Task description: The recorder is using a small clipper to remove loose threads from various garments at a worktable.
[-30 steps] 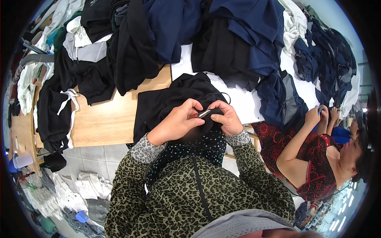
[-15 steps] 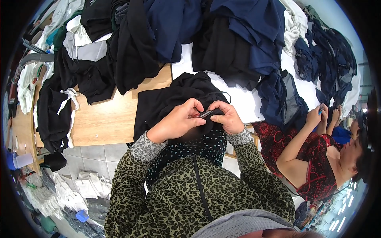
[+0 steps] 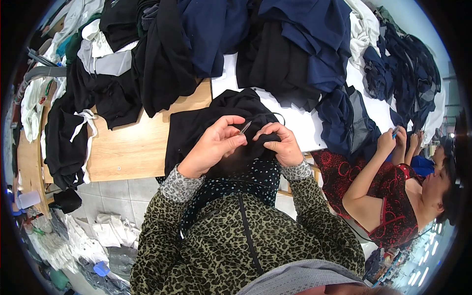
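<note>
Though largely covered at far side: table (image 3: 128, 152), pale wood and white. On it, heaped dark clothes (image 3: 285, 59). At near edge, black garment (image 3: 194, 130), rumpled. Right hand (image 3: 284, 143), thumb and fingers pinching fold of garment. Left hand (image 3: 211, 146), likewise pinching small metal tool (image 3: 246, 128), tip pointing forward.

One garment (image 3: 189, 128) lay over the near edge of the table (image 3: 130, 152). Behind it, clothes heaps (image 3: 211, 39) sat toward the far edge. Another pile (image 3: 61, 142) hung over the near left corner. A co-worker (image 3: 388, 206) was to the right.
</note>
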A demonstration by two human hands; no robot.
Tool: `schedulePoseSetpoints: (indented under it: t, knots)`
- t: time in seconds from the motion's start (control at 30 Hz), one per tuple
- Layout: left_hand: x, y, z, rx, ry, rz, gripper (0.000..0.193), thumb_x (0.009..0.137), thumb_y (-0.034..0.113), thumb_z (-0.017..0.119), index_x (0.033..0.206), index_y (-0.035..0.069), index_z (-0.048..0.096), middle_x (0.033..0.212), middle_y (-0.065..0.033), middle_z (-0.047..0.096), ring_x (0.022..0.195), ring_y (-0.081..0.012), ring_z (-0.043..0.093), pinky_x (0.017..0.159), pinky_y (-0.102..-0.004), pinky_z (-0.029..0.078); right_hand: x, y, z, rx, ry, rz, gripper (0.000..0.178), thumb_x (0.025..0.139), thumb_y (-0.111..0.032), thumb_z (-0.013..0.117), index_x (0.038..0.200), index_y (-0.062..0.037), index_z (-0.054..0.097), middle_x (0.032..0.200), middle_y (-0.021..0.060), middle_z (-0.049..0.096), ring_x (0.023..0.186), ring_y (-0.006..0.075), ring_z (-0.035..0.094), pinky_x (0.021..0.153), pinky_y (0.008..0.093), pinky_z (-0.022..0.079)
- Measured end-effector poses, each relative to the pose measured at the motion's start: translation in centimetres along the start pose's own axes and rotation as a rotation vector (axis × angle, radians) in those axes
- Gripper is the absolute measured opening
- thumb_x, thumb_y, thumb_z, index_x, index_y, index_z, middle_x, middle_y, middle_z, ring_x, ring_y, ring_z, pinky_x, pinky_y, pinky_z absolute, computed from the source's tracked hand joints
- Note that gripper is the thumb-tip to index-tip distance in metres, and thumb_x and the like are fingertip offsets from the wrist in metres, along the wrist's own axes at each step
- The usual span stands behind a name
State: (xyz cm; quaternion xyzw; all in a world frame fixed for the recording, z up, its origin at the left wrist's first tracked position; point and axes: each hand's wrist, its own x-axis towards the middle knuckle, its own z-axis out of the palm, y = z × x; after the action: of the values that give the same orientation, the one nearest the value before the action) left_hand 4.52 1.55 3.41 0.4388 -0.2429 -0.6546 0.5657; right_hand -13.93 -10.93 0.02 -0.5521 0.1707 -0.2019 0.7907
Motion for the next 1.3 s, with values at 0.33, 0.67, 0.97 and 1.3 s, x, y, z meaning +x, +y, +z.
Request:
schedulePoseSetpoints:
  t: [0.33,0.67,0.97,1.3]
  knots:
    - [0.3,-2.0,2.0,0.620,0.243,0.467,0.009,0.079,0.002,0.067,0.087,-0.001,0.067,0.083,-0.0029,0.061,0.067,-0.0057,0.052,0.058,-0.0188,0.040,-0.3,0.2,0.4,0.072,0.075,-0.061,0.023,0.077,0.009,0.060,0.095,-0.0036,0.054,0.097,0.0083,0.061,0.096,0.0185,0.059,0.089,0.0294,0.044]
    - [2.0,-3.0,3.2,0.788,0.348,0.710,0.011,0.079,0.005,0.067,0.085,-0.002,0.060,0.079,-0.0090,0.058,0.058,-0.0185,0.056,0.052,-0.0266,0.044,-0.6,-0.2,1.3,-0.339,0.242,-0.136,0.025,0.080,-0.001,0.065,0.104,0.0003,0.057,0.097,0.0033,0.062,0.089,0.0092,0.056,0.080,0.0219,0.045]
    - [3.0,-2.6,1.7,0.272,0.133,0.216,0.012,0.091,0.012,0.056,0.089,0.000,0.057,0.072,0.0057,0.049,0.061,-0.0030,0.043,0.054,-0.0194,0.036,-0.7,0.4,0.5,-0.284,0.203,-0.039,0.018,0.082,-0.004,0.064,0.099,0.0002,0.058,0.094,0.0030,0.062,0.088,0.0101,0.056,0.081,0.0225,0.045]
    - [2.4,-0.8,1.6,0.598,0.133,0.368,0.011,0.085,0.008,0.063,0.087,-0.002,0.064,0.074,0.0008,0.054,0.063,-0.0047,0.045,0.057,-0.0200,0.036,-0.6,0.8,-0.2,-0.185,0.153,-0.027,0.017,0.082,-0.003,0.063,0.098,0.0001,0.058,0.095,0.0040,0.062,0.089,0.0109,0.056,0.083,0.0230,0.044]
